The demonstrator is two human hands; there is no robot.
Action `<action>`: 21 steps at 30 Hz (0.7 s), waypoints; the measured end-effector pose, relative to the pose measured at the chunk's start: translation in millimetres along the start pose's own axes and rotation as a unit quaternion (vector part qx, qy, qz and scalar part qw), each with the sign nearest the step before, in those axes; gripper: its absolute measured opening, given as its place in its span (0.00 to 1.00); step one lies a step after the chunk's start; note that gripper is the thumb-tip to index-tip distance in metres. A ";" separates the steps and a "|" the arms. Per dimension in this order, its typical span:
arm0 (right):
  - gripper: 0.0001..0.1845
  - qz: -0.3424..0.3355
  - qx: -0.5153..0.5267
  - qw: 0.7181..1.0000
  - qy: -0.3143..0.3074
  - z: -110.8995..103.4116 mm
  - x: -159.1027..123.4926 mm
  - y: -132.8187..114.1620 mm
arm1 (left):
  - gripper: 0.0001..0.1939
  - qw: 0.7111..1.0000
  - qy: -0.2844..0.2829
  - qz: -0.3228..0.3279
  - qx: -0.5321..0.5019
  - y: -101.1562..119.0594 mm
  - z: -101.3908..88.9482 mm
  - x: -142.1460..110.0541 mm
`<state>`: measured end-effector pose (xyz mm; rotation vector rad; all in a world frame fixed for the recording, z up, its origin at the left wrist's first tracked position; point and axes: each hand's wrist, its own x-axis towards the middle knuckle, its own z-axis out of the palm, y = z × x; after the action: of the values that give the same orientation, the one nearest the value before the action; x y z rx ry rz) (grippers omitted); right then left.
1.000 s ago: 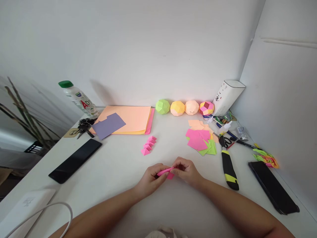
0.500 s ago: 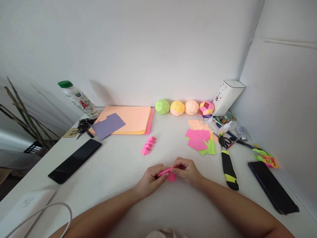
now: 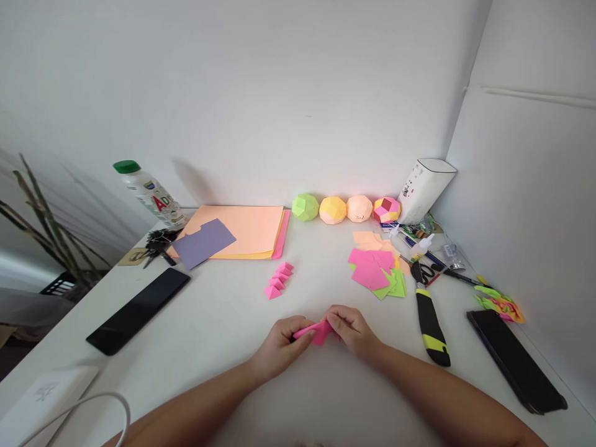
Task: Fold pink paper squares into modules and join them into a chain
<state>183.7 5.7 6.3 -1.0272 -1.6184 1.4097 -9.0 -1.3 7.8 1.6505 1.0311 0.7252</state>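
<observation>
A piece of pink paper (image 3: 320,334), partly folded, is held just above the white table between my two hands. My left hand (image 3: 284,344) pinches its left end between thumb and fingers. At the other end, my right hand (image 3: 351,329) has thumb and fingertips closed on the paper's edge. The fingers hide part of the folds. Beyond my hands stands a short row of small folded pink paper pieces (image 3: 279,280). Pink paper cutouts (image 3: 371,268) lie to the right, over green and peach ones.
Paper polyhedra (image 3: 333,210) line the wall. Coloured sheets (image 3: 246,226) lie at back left under a purple cutout (image 3: 205,243), near a bottle (image 3: 156,198) and a black phone (image 3: 139,310). On the right are a utility knife (image 3: 431,326), scissors (image 3: 423,272) and another phone (image 3: 516,360).
My right hand's grip has shifted along the pink paper, and more of its flat face now shows. The whole view has tipped slightly, so things appear a little lower.
</observation>
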 end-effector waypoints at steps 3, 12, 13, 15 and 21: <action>0.15 -0.036 -0.023 0.999 0.004 2.2 -0.8 3.2 | 0.15 1.000 -0.009 -0.010 -0.014 2.4 -0.4 0.8; 0.13 -0.001 -0.056 0.997 0.043 3.9 -0.2 -0.1 | 0.12 0.987 0.023 -0.068 -0.144 0.6 3.4 2.0; 0.13 -0.004 -0.063 0.997 0.047 4.3 -0.1 0.0 | 0.12 0.984 0.025 -0.074 -0.162 0.0 3.6 2.4; 0.11 -0.021 -0.086 0.995 0.049 5.2 0.1 2.3 | 0.13 0.980 0.021 -0.079 -0.180 -0.9 3.7 2.9; 0.12 -0.039 -0.087 0.995 0.020 6.8 -0.8 11.0 | 0.14 0.973 0.041 -0.094 -0.205 -5.3 3.9 3.6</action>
<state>178.9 3.1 -5.5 -1.0716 -1.7572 1.2057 -5.6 0.9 1.5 1.1597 1.0013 0.8214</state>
